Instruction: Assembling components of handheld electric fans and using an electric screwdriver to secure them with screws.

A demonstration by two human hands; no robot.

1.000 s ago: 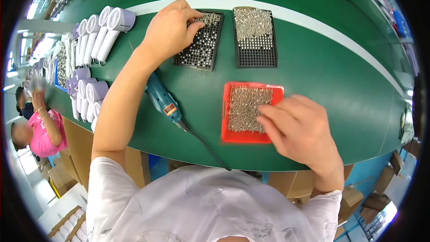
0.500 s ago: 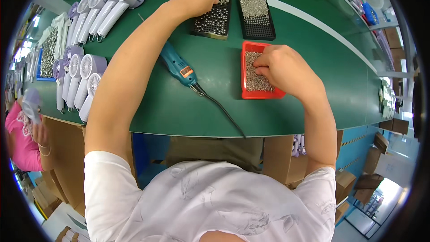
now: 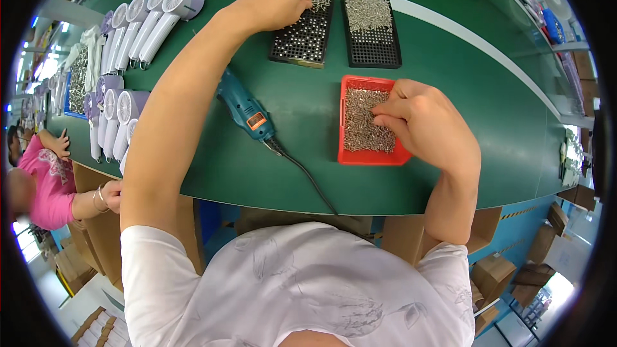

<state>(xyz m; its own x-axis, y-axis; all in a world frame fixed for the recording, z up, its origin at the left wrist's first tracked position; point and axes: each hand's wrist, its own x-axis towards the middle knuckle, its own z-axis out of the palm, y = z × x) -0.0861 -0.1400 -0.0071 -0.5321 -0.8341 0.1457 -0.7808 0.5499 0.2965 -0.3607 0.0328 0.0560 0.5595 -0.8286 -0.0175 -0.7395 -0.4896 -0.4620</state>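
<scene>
My left hand (image 3: 280, 1) is closed at the far edge of a black perforated tray (image 3: 299, 42). Its fingertips are mostly turned away, so anything in them is hidden. Small silvery screws sit in many of the tray's holes, with a loose heap at its far end. My right hand (image 3: 434, 122) hangs over a red plastic bin (image 3: 374, 158) full of tiny screws (image 3: 366, 119). Thumb and fingers are pinched together just above the screws; what lies between them is too small to make out.
A second black tray (image 3: 376, 56), half heaped with screws, stands beyond the red bin. A teal electric screwdriver (image 3: 244, 106) lies between my forearms, its black cord (image 3: 305, 177) running to the table's near edge. White-and-purple handheld fans (image 3: 164, 26) line the left. Another person (image 3: 54, 186) is at left.
My right fingers have drawn together in a pinch over the bin. The left hand stays at the tray. The view has shifted slightly, and the other person's arm has come nearer my left side.
</scene>
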